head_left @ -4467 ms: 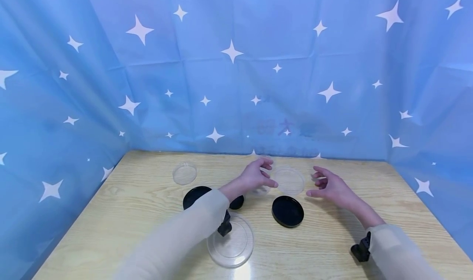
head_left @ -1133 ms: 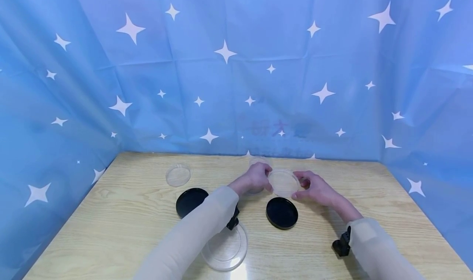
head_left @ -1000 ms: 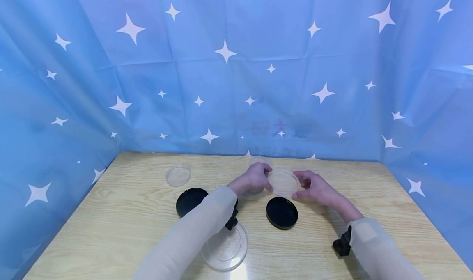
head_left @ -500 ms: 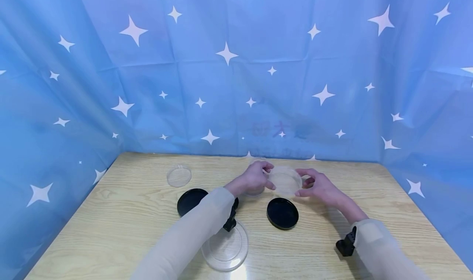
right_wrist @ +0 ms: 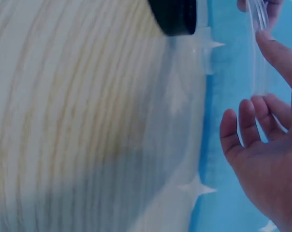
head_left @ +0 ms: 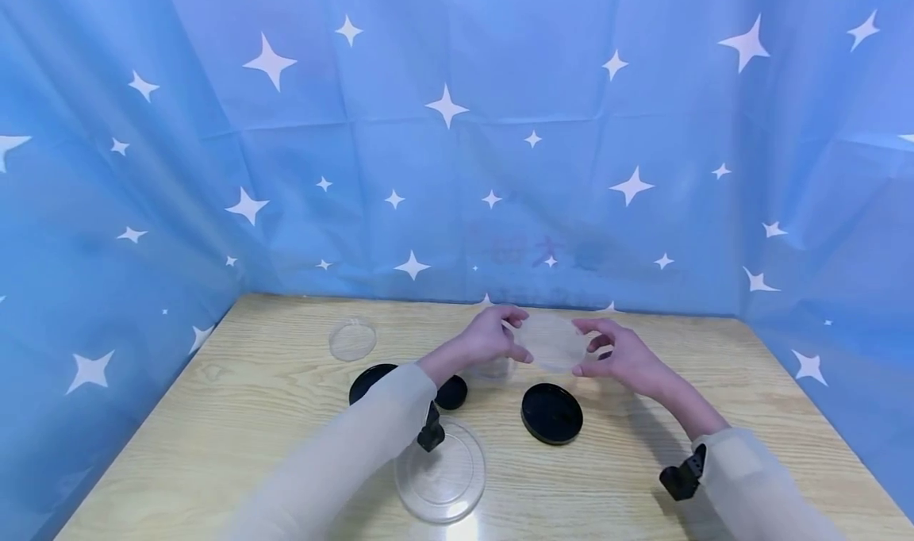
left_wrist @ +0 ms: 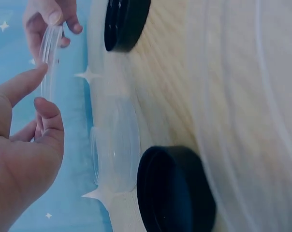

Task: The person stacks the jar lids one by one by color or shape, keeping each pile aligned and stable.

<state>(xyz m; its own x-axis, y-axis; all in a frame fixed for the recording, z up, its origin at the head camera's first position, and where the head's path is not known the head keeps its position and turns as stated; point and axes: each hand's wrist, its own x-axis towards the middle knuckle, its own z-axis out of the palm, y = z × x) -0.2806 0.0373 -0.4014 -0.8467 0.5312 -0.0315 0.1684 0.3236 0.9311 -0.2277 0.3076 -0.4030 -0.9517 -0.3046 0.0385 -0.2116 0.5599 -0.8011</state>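
Observation:
Between my two hands a clear round plastic lid (head_left: 550,341) is held up off the table, its ridged rim seen edge-on in the left wrist view. My left hand (head_left: 485,339) pinches its left edge with thumb and fingers. Its opposite edge is pinched by my right hand (head_left: 624,354), thumb on one side and fingers on the other in the right wrist view. A shallow black round dish (head_left: 552,414) lies on the table just in front of the lid. Another clear round piece (left_wrist: 119,150) is on the table near my left hand, partly hidden by it in the head view.
The wooden table (head_left: 607,485) also bears a large clear disc (head_left: 440,471), a small black round piece (head_left: 451,393), a black dish (head_left: 367,380) partly under the left sleeve, and a clear round piece (head_left: 353,339) at back left. A starry blue curtain (head_left: 428,168) hangs behind.
Both hands came in from either side and took hold of the clear lid's edges. Over the last second they have lifted it off the table. The black dishes stay put.

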